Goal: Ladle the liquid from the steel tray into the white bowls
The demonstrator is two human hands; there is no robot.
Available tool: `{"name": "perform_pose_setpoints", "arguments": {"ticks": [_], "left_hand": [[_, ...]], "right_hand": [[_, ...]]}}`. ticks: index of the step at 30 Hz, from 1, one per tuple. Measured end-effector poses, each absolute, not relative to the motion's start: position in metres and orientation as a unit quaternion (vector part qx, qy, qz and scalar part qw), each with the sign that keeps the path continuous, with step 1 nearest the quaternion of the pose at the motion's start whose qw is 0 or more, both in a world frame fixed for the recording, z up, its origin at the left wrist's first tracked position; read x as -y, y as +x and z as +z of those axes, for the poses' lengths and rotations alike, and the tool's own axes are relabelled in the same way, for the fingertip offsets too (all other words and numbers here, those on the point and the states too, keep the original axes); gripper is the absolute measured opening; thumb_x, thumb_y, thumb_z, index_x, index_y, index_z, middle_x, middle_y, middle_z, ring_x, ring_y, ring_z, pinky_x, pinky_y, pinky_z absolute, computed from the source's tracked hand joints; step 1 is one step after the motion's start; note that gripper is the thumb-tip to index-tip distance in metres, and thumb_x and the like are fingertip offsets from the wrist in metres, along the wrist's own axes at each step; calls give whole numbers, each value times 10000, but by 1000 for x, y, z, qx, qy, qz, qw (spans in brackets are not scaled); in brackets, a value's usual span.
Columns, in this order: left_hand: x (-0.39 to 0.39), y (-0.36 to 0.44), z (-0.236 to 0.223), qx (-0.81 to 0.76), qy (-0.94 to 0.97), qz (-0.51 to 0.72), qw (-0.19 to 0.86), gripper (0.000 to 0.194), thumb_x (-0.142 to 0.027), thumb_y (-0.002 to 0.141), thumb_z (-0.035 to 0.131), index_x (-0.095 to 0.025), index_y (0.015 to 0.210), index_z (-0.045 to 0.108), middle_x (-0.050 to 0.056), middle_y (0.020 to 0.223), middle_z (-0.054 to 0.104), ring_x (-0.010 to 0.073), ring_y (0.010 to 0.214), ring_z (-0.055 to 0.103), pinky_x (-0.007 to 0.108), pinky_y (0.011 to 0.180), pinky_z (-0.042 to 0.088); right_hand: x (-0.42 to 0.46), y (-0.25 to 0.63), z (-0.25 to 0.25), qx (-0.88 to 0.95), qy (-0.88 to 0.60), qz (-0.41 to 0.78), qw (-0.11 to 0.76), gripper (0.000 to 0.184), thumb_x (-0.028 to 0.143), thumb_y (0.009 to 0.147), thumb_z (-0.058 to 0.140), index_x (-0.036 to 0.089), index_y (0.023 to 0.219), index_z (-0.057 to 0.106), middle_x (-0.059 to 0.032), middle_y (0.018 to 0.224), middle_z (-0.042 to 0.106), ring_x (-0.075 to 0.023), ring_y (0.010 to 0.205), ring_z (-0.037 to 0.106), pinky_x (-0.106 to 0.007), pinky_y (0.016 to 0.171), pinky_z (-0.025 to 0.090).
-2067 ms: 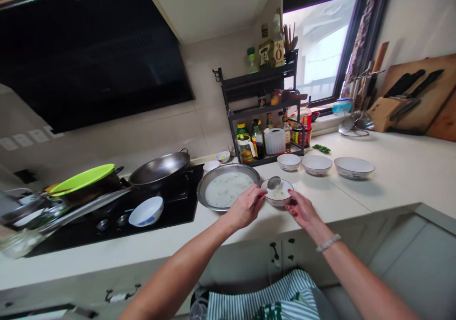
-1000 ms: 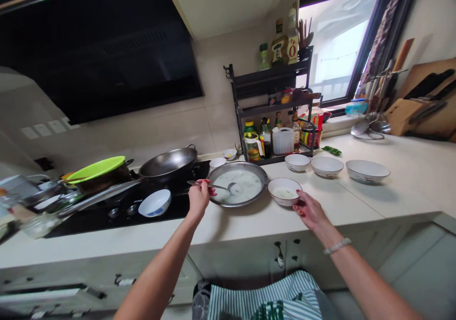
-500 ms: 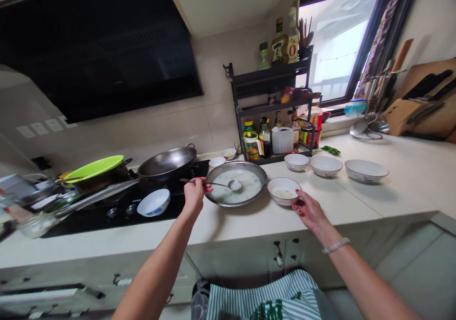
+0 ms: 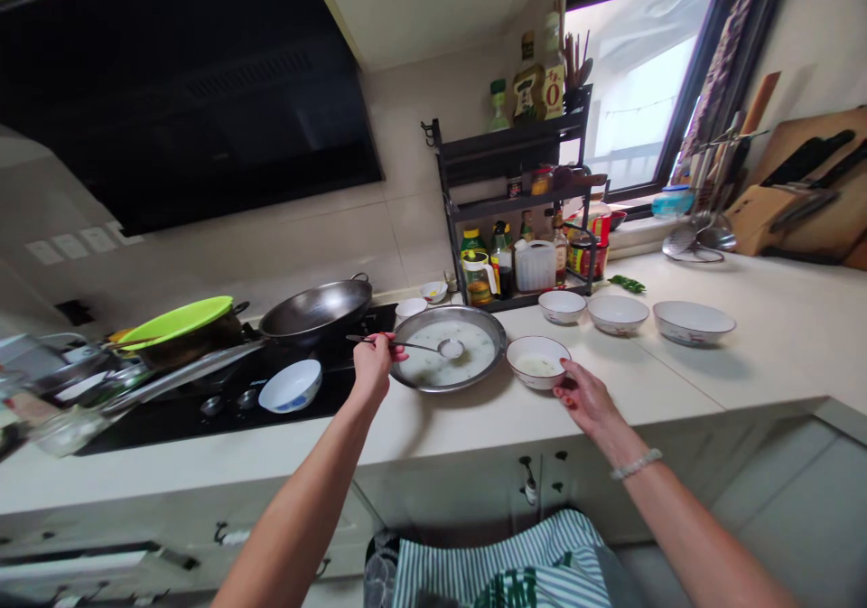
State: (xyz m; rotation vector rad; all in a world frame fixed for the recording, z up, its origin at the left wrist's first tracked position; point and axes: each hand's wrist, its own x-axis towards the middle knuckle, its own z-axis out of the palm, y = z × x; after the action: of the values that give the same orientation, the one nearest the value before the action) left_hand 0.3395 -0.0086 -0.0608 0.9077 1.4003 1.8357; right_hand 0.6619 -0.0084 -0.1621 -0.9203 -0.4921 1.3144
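Note:
My left hand (image 4: 374, 363) is closed around the handle of a metal ladle (image 4: 450, 349). The ladle's bowl is over a wide steel basin (image 4: 499, 355) of milky white liquid with small darker bits in it; whether it touches the surface I cannot tell. To the right of the basin stands a small white bowl (image 4: 526, 376) with a dark rim and some pale liquid inside. My right hand (image 4: 588, 396) grips that bowl's right edge between thumb and fingers. A bracelet circles the right wrist.
Three white bowls (image 4: 618, 316) line the counter to the right, near some green leaves (image 4: 627, 284). Behind the basin stands a black rack (image 4: 518, 209) of bottles. Left, on the stove, are a wok (image 4: 315, 308), a blue-patterned bowl (image 4: 291, 386) and a pot under a green colander (image 4: 177, 319).
The ladle's bowl has shifted slightly right over the basin, with my left hand following a little. My right hand stays on the small bowl. The view has moved slightly.

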Motion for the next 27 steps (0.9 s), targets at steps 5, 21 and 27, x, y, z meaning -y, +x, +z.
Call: {"name": "perform_pose_setpoints", "arguments": {"ticks": [5,21,27], "left_hand": [[6,341,-63,-532,345,703,323,119,-133,754,486,-105,689,582,26,628,614,107,447,596,237,454,522],[6,409,-22,-475,390,686,388,154,-112,821,475,-97,704,575,6,569,583,89,438,581,213,484,526],[10,443,-38,-459,521,623,359,201,-232,887,445,-126,801,592,4,533,579,125,434,592,222,458,495]], "right_hand": [[8,662,-163,221,-402,586,668,281,273,583,775,167,760,585,2,559,541,-77,399,472,-140,282,245],[8,661,-162,214,-405,591,664,274,262,578,774,161,748,584,8,522,553,-76,391,475,-134,280,271],[9,661,-161,224,-400,593,662,290,270,581,782,164,770,589,6,518,560,-74,383,475,-123,281,258]]}}
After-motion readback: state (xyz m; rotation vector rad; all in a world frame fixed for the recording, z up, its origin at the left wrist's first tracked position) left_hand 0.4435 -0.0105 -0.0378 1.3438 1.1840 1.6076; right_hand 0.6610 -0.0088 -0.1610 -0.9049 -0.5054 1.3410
